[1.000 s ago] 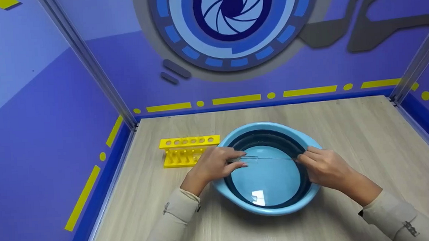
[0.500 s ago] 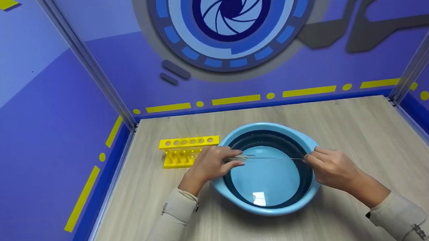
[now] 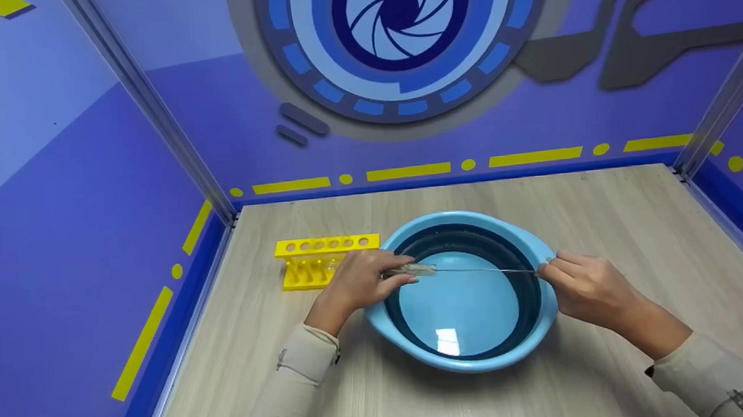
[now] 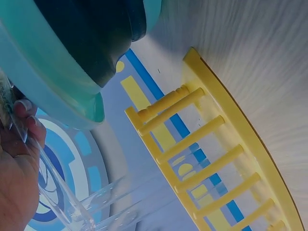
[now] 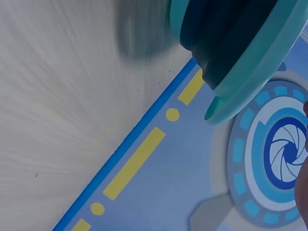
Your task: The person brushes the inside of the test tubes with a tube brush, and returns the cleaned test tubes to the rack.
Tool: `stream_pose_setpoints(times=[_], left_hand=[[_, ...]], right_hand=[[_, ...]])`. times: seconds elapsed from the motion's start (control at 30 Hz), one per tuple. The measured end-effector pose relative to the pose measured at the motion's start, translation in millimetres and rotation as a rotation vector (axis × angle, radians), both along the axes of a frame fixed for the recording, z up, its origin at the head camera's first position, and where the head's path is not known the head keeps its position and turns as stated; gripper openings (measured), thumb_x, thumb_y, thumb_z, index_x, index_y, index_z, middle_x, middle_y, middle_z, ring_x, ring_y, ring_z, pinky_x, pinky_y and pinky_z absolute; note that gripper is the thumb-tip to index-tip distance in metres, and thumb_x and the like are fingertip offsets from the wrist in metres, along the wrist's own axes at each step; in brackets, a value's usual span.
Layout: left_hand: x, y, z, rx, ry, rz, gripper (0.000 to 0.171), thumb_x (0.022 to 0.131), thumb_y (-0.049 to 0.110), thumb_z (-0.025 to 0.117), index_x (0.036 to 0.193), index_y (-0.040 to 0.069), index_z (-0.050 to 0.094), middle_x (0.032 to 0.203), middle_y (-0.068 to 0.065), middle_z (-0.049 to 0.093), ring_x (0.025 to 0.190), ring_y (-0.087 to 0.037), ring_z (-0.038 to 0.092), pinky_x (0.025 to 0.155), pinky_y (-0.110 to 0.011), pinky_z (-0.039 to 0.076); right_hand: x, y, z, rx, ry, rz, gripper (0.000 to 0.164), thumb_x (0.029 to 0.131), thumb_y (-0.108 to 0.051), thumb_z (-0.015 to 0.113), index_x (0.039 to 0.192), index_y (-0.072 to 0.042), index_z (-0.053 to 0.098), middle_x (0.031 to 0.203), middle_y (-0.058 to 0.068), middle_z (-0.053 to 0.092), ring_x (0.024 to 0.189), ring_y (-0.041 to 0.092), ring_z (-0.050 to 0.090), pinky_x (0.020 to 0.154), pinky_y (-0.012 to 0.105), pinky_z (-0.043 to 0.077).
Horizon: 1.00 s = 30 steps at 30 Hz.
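My left hand (image 3: pixel 361 280) holds a clear test tube (image 4: pixel 58 185) sideways above the light blue basin (image 3: pixel 475 365). Much of the tube is hidden by the fingers in the head view. A test tube brush (image 3: pixel 486 269) stretches across the basin, its pale bristles at the tube's mouth and its thin wire running right. At the far end of that wire, my right hand (image 3: pixel 588 286) pinches it, over the basin's right rim. How much of the bristle part sits inside the tube, I cannot tell.
Behind my left hand stands a yellow test tube rack (image 3: pixel 327 244), with clear tubes in it. Water seems to lie in the basin, which has dark folding walls. Purple panels (image 3: pixel 169 117) enclose the wooden table (image 3: pixel 621 233) at the back and sides.
My right hand has moved to the right with the brush's wire, and more of the wire and bristles now show. My left hand has shifted slightly left.
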<state>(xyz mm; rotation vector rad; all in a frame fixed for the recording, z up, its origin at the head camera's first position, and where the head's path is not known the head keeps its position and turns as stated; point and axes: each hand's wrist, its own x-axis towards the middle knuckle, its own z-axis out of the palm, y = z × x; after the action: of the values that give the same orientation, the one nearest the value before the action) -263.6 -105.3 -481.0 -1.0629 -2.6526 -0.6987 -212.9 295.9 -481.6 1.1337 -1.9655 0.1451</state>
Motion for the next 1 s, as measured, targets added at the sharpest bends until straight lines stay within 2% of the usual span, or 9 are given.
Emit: stream_pose_setpoints(times=[0.17,0.33,0.47,0.63,0.87,0.93,1.0], left_hand=[[-0.1,-2.1,0.3,0.009,-0.008,-0.006,0.041,0.101,0.054,0.069,0.132,0.029,0.077,0.112,0.006,0.083,0.078,-0.01,0.067,0.075,-0.018,0.058],[-0.1,-5.8,-0.3,0.022,-0.022,-0.008,0.038,0.1,0.049,0.072,0.131,0.028,0.078,0.113,0.006,0.083,0.079,-0.012,0.069,0.08,-0.02,0.061],[-0.8,-10.5,-2.2,0.024,-0.036,0.013,0.038,0.099,0.047,0.074,0.131,0.028,0.078,0.115,0.006,0.083,0.081,-0.01,0.069,0.086,-0.023,0.063],[-1.8,-16.7,-5.0,0.035,-0.047,0.022,0.039,0.099,0.05,0.073,0.13,0.028,0.078,0.114,0.005,0.083,0.083,-0.009,0.07,0.085,-0.027,0.065],[-3.4,-23.2,-10.3,0.045,0.012,0.057,0.038,0.099,0.052,0.071,0.127,0.028,0.08,0.108,0.005,0.083,0.086,-0.012,0.071,0.085,-0.023,0.063],[-3.4,-25.0,-10.9,0.047,0.047,0.068,0.037,0.098,0.049,0.073,0.127,0.027,0.08,0.106,0.003,0.083,0.086,-0.013,0.07,0.086,-0.025,0.062],[-3.1,-26.9,-10.5,0.041,0.106,0.078,0.036,0.097,0.047,0.075,0.126,0.026,0.081,0.102,0.002,0.082,0.085,-0.015,0.068,0.084,-0.027,0.061]], right_hand=[[1.1,3.5,1.1,-0.009,0.002,0.007,0.041,0.114,-0.017,0.043,0.087,-0.007,0.072,0.064,0.003,0.063,0.051,0.01,0.05,0.046,0.021,0.05],[2.1,6.7,1.5,-0.015,-0.006,0.011,0.04,0.114,-0.018,0.044,0.087,-0.007,0.072,0.063,0.002,0.061,0.051,0.009,0.047,0.046,0.019,0.048],[4.1,11.0,1.3,-0.027,-0.017,0.003,0.041,0.113,-0.016,0.042,0.086,-0.007,0.072,0.062,0.001,0.06,0.051,0.009,0.045,0.046,0.019,0.047],[6.6,16.8,-0.2,-0.039,-0.039,-0.004,0.041,0.113,-0.017,0.042,0.085,-0.008,0.07,0.063,-0.001,0.059,0.052,0.007,0.043,0.046,0.018,0.048],[7.4,25.3,-7.5,-0.141,-0.171,0.038,0.041,0.115,-0.022,0.046,0.085,-0.008,0.07,0.069,-0.003,0.061,0.061,0.004,0.046,0.051,0.014,0.044],[8.5,27.2,-9.5,-0.17,-0.23,0.049,0.029,0.111,-0.014,0.055,0.086,-0.009,0.07,0.07,-0.004,0.062,0.063,0.003,0.046,0.053,0.013,0.043],[9.4,28.1,-10.5,-0.202,-0.316,0.047,0.02,0.102,-0.001,0.066,0.085,-0.011,0.069,0.07,-0.006,0.059,0.064,0.0,0.044,0.054,0.011,0.04]])
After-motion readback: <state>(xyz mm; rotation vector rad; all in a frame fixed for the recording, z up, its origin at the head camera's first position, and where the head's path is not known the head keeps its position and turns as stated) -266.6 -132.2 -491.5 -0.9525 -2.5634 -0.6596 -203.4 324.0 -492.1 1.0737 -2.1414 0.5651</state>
